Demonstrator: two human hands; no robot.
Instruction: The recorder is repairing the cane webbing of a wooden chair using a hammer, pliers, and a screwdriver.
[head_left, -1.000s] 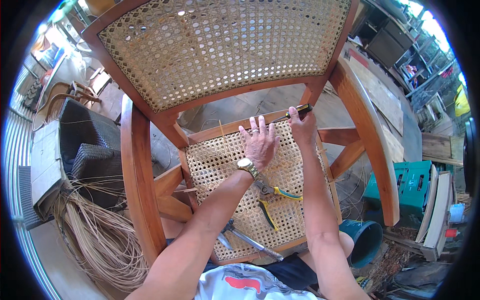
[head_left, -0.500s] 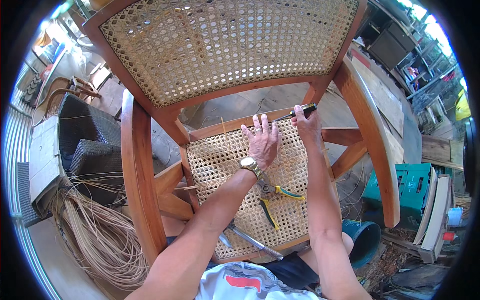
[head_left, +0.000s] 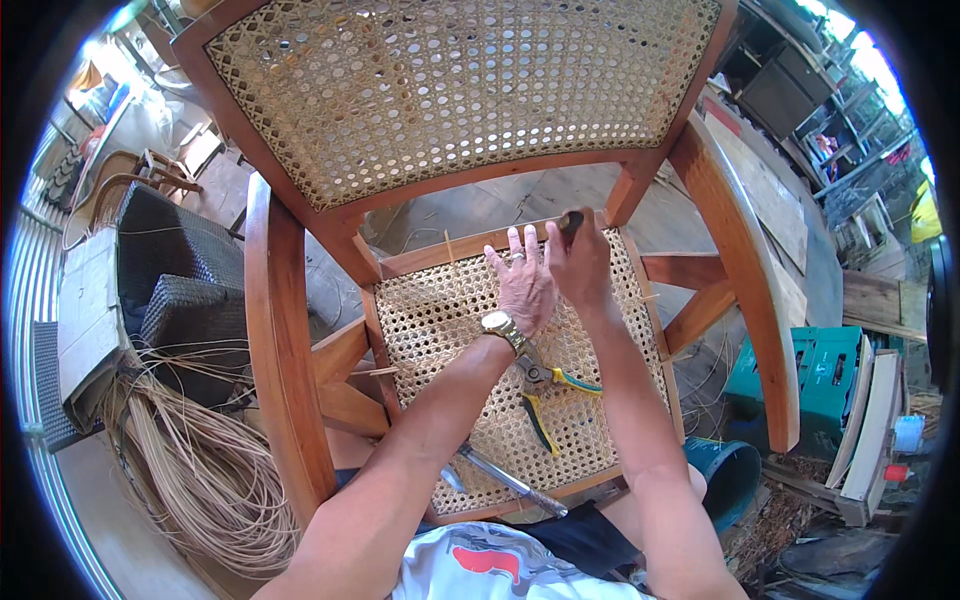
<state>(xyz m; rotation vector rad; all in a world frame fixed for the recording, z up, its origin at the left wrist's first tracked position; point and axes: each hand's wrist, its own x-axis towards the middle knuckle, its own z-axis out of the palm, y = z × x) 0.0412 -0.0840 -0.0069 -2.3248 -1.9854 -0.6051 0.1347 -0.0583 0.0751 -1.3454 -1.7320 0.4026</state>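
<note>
A wooden armchair with a woven cane seat (head_left: 430, 345) and a cane back (head_left: 480, 90) stands in front of me. My left hand (head_left: 525, 285) lies flat near the seat's back rail, fingers stretched out, a watch (head_left: 497, 323) on its wrist. Close beside it, my right hand (head_left: 585, 265) is closed around a screwdriver (head_left: 571, 222); the dark handle end points up and the shaft is hidden. Pliers with yellow-green handles (head_left: 540, 425) rest on the cane below my hands. A metal tool with a long shaft (head_left: 510, 480) lies toward the seat's front edge.
Wooden armrests (head_left: 275, 330) flank my arms. A bundle of cane strands (head_left: 205, 470) lies at the left, by a dark woven chair (head_left: 190, 290). Green crates (head_left: 825, 385) and a dark green bucket (head_left: 728, 480) stand at the right.
My right hand has moved left, up against my left hand. The screwdriver has swung from lying nearly level to standing with its handle up. My left hand has stayed in place.
</note>
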